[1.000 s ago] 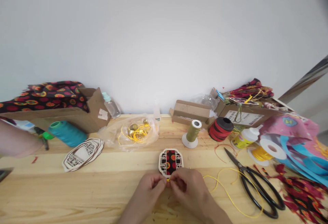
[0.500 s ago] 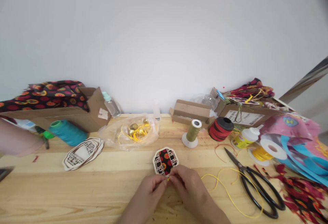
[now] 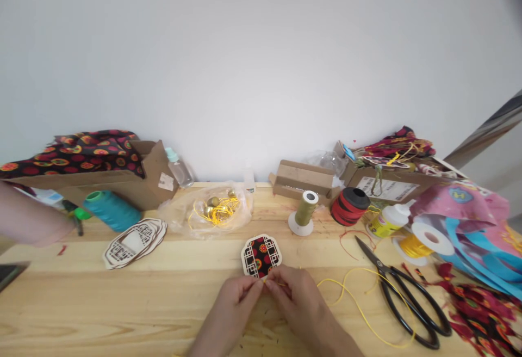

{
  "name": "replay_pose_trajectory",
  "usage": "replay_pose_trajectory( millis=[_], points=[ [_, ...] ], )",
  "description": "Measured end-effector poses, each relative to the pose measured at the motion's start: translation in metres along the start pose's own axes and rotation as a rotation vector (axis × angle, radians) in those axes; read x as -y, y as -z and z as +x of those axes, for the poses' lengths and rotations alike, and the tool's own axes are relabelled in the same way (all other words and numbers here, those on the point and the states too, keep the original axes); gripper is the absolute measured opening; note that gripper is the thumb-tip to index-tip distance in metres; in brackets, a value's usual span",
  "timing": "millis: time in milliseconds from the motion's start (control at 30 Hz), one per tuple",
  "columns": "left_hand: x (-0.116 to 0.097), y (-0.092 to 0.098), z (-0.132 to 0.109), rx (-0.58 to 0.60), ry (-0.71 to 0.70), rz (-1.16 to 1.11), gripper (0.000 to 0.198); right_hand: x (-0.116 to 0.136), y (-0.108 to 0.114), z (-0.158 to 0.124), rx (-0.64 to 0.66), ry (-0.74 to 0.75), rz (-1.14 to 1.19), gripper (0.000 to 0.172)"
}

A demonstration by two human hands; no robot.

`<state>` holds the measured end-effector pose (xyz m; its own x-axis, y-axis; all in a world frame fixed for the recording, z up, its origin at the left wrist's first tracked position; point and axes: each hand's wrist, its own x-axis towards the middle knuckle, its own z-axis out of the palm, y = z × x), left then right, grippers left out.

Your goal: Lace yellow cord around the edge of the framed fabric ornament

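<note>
In the head view, an ornament with a pale cut-out wooden frame over dark patterned fabric lies on the table at the middle. At its lower edge my left hand pinches yellow cord between thumb and forefinger. My right hand is closed in a pinch beside it, fingertips nearly touching the left ones, on the same cord. A yellow cord loops over the table to the right of my right hand. The small bit between the fingertips is mostly hidden.
Large black scissors lie at the right, near fabric scraps. Behind stand a green thread spool, a red-and-black spool and a glue bottle. Wooden frames are stacked left. Another person's arm enters at the left edge.
The view has shifted slightly. Both hands stay pinched at the ornament's lower edge, with the fingertips moved only a little. The other person's arm at the left has shifted slightly.
</note>
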<state>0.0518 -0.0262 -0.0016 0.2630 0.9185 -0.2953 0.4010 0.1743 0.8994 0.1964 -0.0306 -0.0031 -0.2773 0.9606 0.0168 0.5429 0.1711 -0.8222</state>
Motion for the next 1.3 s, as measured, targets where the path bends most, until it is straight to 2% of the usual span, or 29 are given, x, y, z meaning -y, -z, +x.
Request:
replay_pose_trajectory(
  millis=[133,333,500,667,967,1100,1300],
  points=[
    [-0.004,0.000,-0.001,-0.006,-0.001,0.015,0.033,-0.001,-0.001,0.000,-0.016,-0.008,0.021,0.018],
    [-0.007,-0.001,-0.002,0.050,-0.014,-0.014,0.034,-0.004,-0.004,0.001,-0.030,-0.005,0.009,0.017],
    [-0.003,-0.002,-0.004,0.011,-0.047,-0.023,0.032,-0.005,-0.004,0.003,-0.034,-0.023,0.005,0.017],
    [-0.003,-0.001,-0.004,0.057,-0.066,-0.048,0.032,-0.004,-0.003,0.003,-0.042,-0.034,0.035,0.018],
    [-0.004,-0.003,0.000,-0.037,-0.018,0.012,0.035,-0.008,-0.009,0.002,-0.072,-0.025,0.120,0.020],
    [-0.005,-0.001,-0.002,-0.067,-0.014,0.044,0.032,-0.009,-0.011,0.003,-0.069,-0.046,0.081,0.017],
    [0.000,0.000,-0.008,-0.119,-0.035,-0.056,0.024,-0.006,-0.011,0.000,-0.058,-0.013,-0.009,0.014]
  ],
)
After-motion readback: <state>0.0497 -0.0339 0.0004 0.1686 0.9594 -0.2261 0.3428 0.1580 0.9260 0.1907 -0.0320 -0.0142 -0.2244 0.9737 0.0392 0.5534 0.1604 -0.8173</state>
